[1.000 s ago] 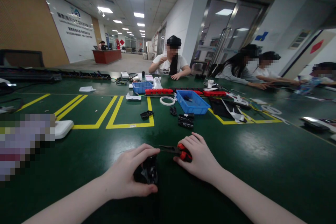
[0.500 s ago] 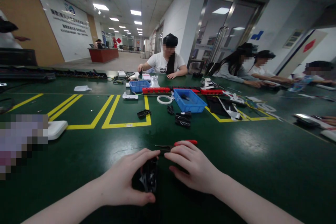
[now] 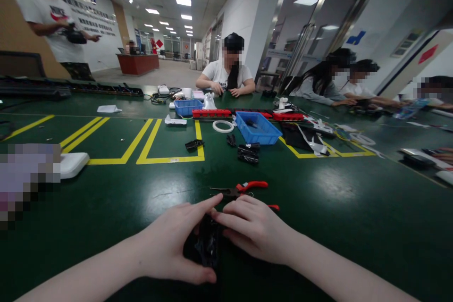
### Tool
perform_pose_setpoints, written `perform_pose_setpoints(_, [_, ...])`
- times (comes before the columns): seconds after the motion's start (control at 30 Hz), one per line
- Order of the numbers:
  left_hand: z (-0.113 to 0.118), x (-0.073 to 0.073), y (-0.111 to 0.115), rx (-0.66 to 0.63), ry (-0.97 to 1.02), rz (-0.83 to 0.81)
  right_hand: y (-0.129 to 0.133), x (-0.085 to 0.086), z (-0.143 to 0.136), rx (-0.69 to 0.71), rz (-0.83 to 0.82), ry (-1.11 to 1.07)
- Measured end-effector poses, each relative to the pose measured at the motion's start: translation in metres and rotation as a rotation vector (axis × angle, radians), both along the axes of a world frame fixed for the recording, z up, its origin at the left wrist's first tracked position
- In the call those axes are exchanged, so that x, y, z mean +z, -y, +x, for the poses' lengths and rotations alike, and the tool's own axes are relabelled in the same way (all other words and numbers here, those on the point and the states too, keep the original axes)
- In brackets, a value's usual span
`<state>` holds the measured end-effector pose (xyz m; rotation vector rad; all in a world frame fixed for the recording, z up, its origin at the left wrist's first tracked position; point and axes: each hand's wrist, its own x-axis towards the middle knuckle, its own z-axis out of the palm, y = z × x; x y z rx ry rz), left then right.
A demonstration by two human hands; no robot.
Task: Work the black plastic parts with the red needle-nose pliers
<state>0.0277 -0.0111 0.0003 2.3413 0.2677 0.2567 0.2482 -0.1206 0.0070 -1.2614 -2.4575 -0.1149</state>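
Office with shared green worktable (image 3: pixel 300 226)

We see a glossy dark-green tabletop (image 3: pixel 371 226) marked with yellow tape lines (image 3: pixel 173 160). Red-handled, dark metal long-nosed pliers (image 3: pixel 244 187) lie directly on it, handles spread. Beyond them we find shiny black pieces (image 3: pixel 248 154), a flat white ring (image 3: pixel 222 131) and a shallow blue rectangular plastic tray (image 3: pixel 264 138); farther off, we make out what seem to be tangled dark cables (image 3: pixel 157 99).
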Motion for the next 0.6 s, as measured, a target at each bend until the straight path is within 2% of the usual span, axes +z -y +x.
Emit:
perform_pose_setpoints(0.23, [0.0, -0.002, 0.003, -0.046, -0.006, 0.049, 0.001, 0.002, -0.003, 0.07, 0.093, 0.009])
perform_pose_setpoints(0.43, [0.003, -0.002, 0.005, -0.108, -0.015, 0.141, 0.003, 0.001, -0.006, 0.062, -0.015, 0.014])
perform_pose_setpoints(0.6, [0.005, -0.005, 0.011, -0.084, -0.029, 0.239, 0.008, 0.003, -0.011, -0.013, -0.17, -0.101])
